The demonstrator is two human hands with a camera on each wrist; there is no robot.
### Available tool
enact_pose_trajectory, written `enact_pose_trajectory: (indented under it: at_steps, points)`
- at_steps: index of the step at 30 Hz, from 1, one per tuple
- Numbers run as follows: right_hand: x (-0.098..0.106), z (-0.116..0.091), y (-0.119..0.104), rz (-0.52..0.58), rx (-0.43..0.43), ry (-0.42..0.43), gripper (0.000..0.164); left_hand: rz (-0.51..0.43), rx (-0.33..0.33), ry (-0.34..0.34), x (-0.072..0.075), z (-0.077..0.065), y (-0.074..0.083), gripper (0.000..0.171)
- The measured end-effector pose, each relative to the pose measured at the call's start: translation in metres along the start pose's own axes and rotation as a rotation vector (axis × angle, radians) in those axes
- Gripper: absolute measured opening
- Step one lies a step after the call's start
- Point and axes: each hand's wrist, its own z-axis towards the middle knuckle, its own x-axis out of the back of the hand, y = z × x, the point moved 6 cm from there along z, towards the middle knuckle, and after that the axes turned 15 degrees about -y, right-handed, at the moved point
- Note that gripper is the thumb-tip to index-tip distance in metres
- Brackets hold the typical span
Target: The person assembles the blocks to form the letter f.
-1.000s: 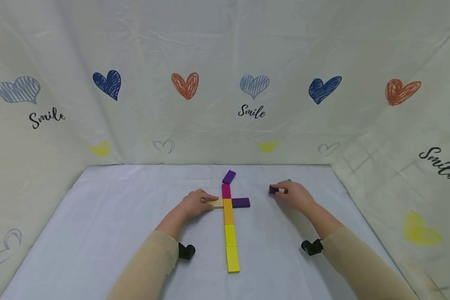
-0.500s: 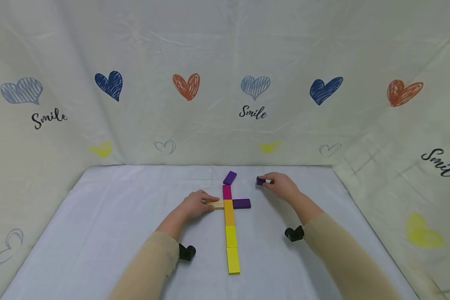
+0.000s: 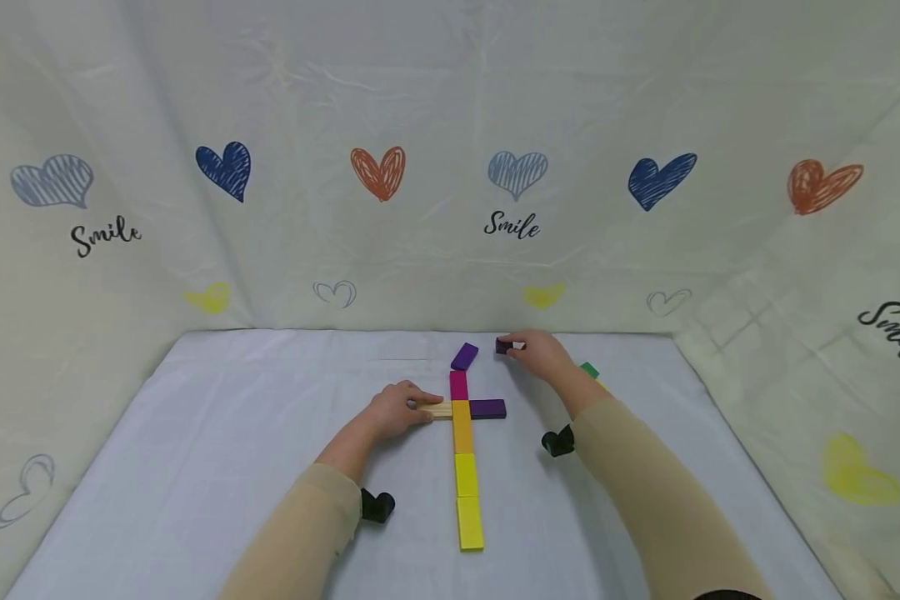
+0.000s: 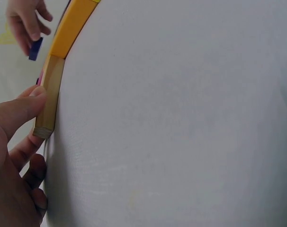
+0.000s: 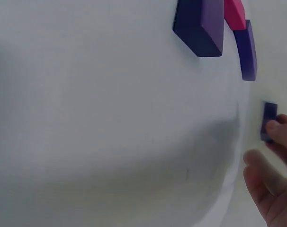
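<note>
My left hand point(image 3: 393, 410) grips a plain wooden block point(image 4: 49, 94) between thumb and fingers. That block lies on the cloth, its far end against the orange block point(image 3: 462, 427). Two yellow blocks point(image 3: 470, 523) continue the line toward me. Beyond the orange one come a magenta block point(image 3: 458, 385) and a slanted purple block point(image 3: 464, 357). A dark purple block point(image 3: 488, 409) juts right from the line. At the back, my right hand point(image 3: 542, 354) pinches another dark purple block point(image 5: 269, 116), right of the slanted one and apart from it.
A green block point(image 3: 589, 369) shows partly behind my right forearm, with a bit of yellow beside it. The white tablecloth point(image 3: 217, 467) meets a hanging sheet point(image 3: 427, 267) printed with hearts at the back and sides.
My right hand has carried its dark purple block leftward and farther back, toward the slanted purple block. The green block shows more now. My left hand stays in place on the wooden block.
</note>
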Motion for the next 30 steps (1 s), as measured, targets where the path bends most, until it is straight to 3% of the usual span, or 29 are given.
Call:
enact_pose_trajectory:
  at_steps: [14, 30]
  points:
    - [0.001, 0.026, -0.009, -0.058, 0.005, -0.045, 0.039, 0.03, -0.012, 0.001, 0.0, 0.002, 0.001, 0.032]
    - [-0.008, 0.04, -0.023, -0.007, -0.039, -0.064, 0.036, 0.032, 0.003, 0.002, 0.001, 0.004, -0.002, 0.032]
